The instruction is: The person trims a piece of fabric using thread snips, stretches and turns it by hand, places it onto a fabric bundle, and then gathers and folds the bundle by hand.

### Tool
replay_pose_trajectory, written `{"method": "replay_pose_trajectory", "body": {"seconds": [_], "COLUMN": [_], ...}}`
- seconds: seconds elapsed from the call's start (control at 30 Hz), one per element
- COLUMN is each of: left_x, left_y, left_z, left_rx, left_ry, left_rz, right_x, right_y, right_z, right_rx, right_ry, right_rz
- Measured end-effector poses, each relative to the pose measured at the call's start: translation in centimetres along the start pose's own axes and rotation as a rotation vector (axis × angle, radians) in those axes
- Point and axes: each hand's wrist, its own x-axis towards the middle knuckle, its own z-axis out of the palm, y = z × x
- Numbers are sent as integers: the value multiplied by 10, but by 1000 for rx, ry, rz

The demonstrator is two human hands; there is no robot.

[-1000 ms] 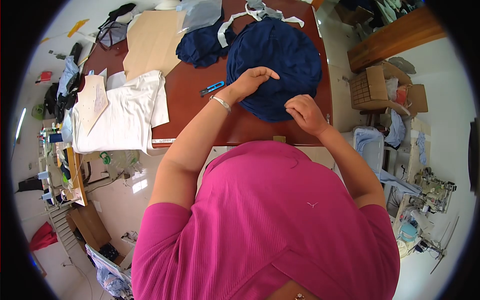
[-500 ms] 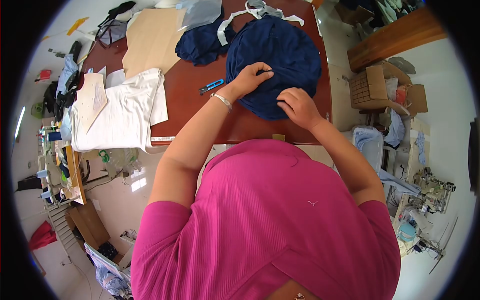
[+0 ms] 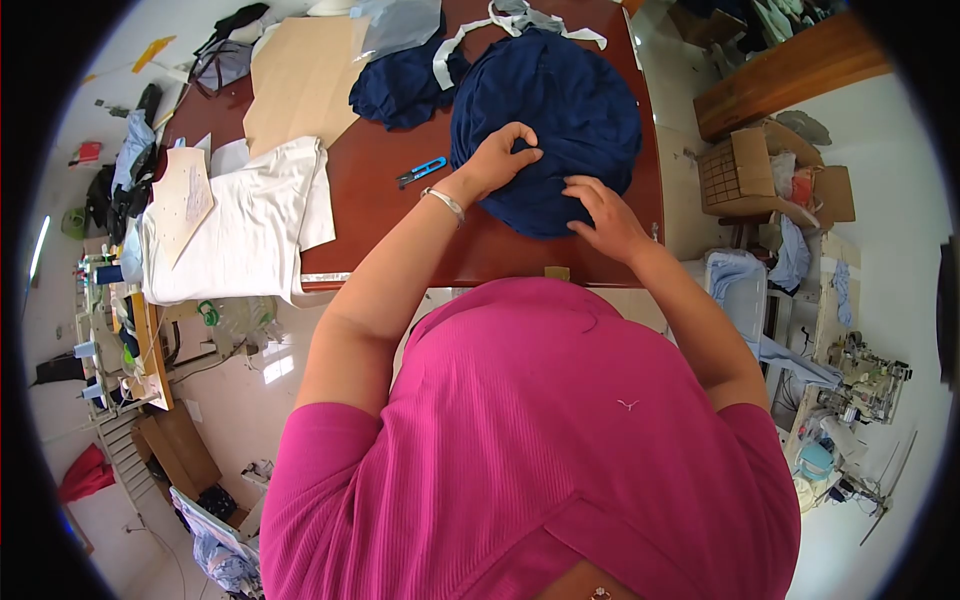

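A large rounded heap of navy cloth (image 3: 560, 90) lies gathered on the dark red table, near its right edge. My left hand (image 3: 497, 162) is on the heap's near left side, fingers curled and thumb bent in, closed on a bit of the navy cloth; its fingertips are partly hidden. At the near right side is my right hand (image 3: 608, 222), its thumb and fingers spread apart at the cloth with nothing gripped. Blue thread snips (image 3: 422, 172) lie on the table to the left of my left wrist.
A smaller navy bundle (image 3: 400, 88) sits beyond the snips, beside a brown paper pattern (image 3: 300, 80). White fabric (image 3: 240, 235) with a card pattern (image 3: 183, 205) covers the table's left corner. Off the right edge stand an open carton (image 3: 745, 175) and a sewing machine (image 3: 865, 385).
My right hand has opened, thumb and fingers parting, and shifted slightly right. My left hand stays in nearly the same place on the navy cloth.
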Motion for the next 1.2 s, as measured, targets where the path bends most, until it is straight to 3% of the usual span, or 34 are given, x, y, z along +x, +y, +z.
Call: {"method": "replay_pose_trajectory", "body": {"seconds": [0.2, 0.4, 0.6, 0.9, 1.03, 1.13, 1.2], "left_x": [0, -4, -4, -7, -6, -8, -12], "left_y": [2, 6, 6, 16, 18, 27, 29], "left_z": [-2, -1, 2, 3, 1, 1, 5], "left_rx": [-49, -30, 11, -48, -11, -143, 206], "left_ry": [-96, -135, -143, -77, -158, -254, -235], "left_rz": [-50, -76, -55, 8, 20, -114, 64], "right_x": [-6, -8, -12, -14, -3, 19, 38], "right_y": [10, -2, 10, -8, -10, -7, -5], "right_z": [1, 0, 18, -12, -21, -28, -29], "right_rx": [-72, -123, -256, -97, 43, 137, 167], "right_ry": [-73, 55, 129, 156, 248, 269, 279], "right_rz": [-19, -210, -268, -274, -126, 41, 104]}}
